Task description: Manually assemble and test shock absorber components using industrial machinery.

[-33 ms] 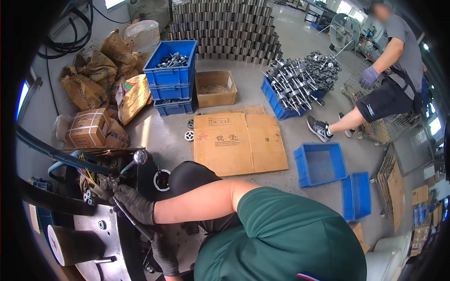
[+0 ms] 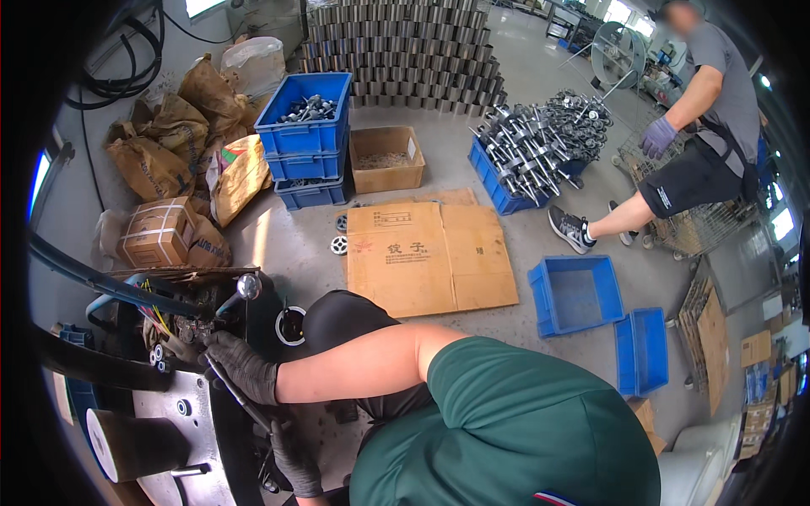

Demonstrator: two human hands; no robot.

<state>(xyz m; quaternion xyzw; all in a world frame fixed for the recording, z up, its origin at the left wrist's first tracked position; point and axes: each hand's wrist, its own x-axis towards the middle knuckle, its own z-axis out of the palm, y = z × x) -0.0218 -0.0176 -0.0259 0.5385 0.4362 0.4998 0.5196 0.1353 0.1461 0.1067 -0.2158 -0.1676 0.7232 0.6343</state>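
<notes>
The right hand (image 2: 245, 367), in a dark work glove, is curled shut around a slim dark bar (image 2: 239, 395) that slants down across the upper edge of a grey steel machine plate (image 2: 181, 426). Its knuckles sit against a loose wire bundle (image 2: 156, 316) of coloured leads at the plate's far edge. The left hand (image 2: 295, 462), also gloved, is low against the plate's right edge. I cannot tell whether its fingers are apart or gripping.

The leads lie bare and spread, with no cover over them. With both hands at the machine, the work looks to be midway rather than closing up.

A pale roller (image 2: 126, 443) juts from the plate's left edge, a black hose (image 2: 84, 274) arcs over the wiring, and a small round mirror (image 2: 249, 287) stands just above the right glove. A white ring (image 2: 291, 325) lies on the floor beside the person's black-trousered knee (image 2: 346, 320).

Farther out, flattened cardboard (image 2: 430, 257) is spread mid-floor. Beyond it are stacked blue crates (image 2: 308, 139) with metal parts in the top one, an open carton (image 2: 386, 158) and brown paper sacks (image 2: 152, 164) by the wall. Two empty blue bins (image 2: 578, 295) sit to the right.

At the far side of the floor a co-worker (image 2: 700, 126) in purple gloves stands near a crate of steel shafts (image 2: 531, 148), well apart from the machine.
</notes>
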